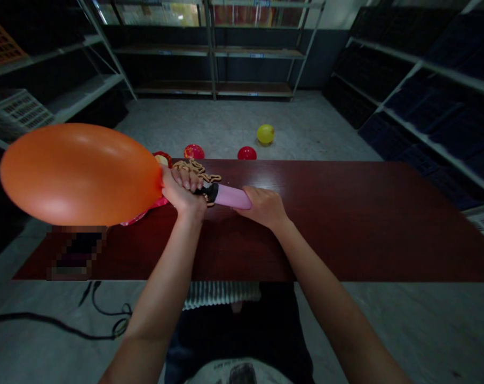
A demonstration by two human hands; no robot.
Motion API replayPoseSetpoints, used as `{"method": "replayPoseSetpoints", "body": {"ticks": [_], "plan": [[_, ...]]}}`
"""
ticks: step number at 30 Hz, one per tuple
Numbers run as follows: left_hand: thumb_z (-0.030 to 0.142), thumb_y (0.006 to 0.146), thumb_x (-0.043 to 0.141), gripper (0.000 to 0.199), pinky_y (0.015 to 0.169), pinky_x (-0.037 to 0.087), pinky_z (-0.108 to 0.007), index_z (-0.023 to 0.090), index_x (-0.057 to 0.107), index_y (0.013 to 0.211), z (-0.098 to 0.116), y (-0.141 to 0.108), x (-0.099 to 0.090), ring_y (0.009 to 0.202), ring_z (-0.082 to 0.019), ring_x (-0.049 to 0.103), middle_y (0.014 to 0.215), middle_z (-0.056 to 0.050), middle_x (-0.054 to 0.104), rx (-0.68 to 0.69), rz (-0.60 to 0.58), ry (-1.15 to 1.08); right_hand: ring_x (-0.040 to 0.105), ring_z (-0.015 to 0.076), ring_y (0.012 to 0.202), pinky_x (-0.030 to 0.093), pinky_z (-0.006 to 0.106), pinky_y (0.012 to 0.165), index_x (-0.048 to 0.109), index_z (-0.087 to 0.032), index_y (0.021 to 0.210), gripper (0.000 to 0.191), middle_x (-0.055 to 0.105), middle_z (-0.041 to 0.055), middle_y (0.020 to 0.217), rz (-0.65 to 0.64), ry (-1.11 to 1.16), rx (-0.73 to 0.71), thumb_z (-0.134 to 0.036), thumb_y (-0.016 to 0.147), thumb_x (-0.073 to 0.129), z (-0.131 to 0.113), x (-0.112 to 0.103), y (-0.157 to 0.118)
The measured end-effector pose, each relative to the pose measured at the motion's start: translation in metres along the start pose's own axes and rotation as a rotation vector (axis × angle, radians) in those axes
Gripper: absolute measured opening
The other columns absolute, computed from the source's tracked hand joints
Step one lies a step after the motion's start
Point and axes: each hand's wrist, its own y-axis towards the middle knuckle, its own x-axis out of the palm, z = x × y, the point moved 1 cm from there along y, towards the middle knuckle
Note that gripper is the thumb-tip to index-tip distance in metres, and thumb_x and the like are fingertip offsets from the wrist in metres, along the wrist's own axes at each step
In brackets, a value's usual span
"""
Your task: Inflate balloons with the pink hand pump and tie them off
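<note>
A large inflated orange balloon fills the left of the view, its neck at my left hand. The fingers of that hand are closed round the balloon's neck and the black nozzle end of a pink hand pump. My right hand is wrapped round the other end of the pink pump, which lies nearly level above the table. Behind my left hand, a tan looped string rests on the table, next to red and pink items partly hidden by the balloon.
The dark red table spans the view. A pixelated patch covers something at its left. Beyond it, a yellow balloon and two red balloons are on the floor. Shelves stand around; black cables lie at lower left.
</note>
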Motion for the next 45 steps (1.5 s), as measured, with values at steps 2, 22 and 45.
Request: {"method": "replayPoseSetpoints", "body": {"ticks": [2,22,45], "plan": [[0.051,0.100,0.071,0.069,0.041,0.020,-0.027,0.022,0.019,0.064,0.005,0.000,0.003,0.040,-0.010,0.019,0.050,0.007,0.018,-0.004,0.065,-0.037,0.072,0.0259,0.097,0.044,0.033,0.077,0.072,-0.020,0.118,0.042,0.080,0.0118,0.108,-0.010,-0.013,-0.003,-0.055,0.098,0.065,0.002,-0.002,0.000],[0.049,0.102,0.061,0.063,0.048,0.024,-0.027,0.019,0.016,0.070,0.033,0.038,-0.040,0.044,-0.008,0.021,0.056,0.006,0.017,0.099,0.133,0.104,0.064,0.0291,0.093,0.038,0.035,0.075,0.073,-0.018,0.113,0.037,0.076,0.0122,0.100,0.118,-0.194,0.062,-0.050,0.095,0.067,0.059,-0.016,-0.009],[0.028,0.110,0.040,0.048,0.054,0.011,-0.034,0.022,0.023,0.066,-0.011,0.005,0.008,0.044,-0.009,0.015,0.053,0.008,0.016,-0.150,0.319,-0.028,0.070,0.0242,0.089,0.035,0.031,0.070,0.069,-0.014,0.114,0.040,0.080,0.0146,0.106,-0.026,-0.072,0.010,-0.049,0.097,0.067,-0.005,-0.002,0.004]]}}
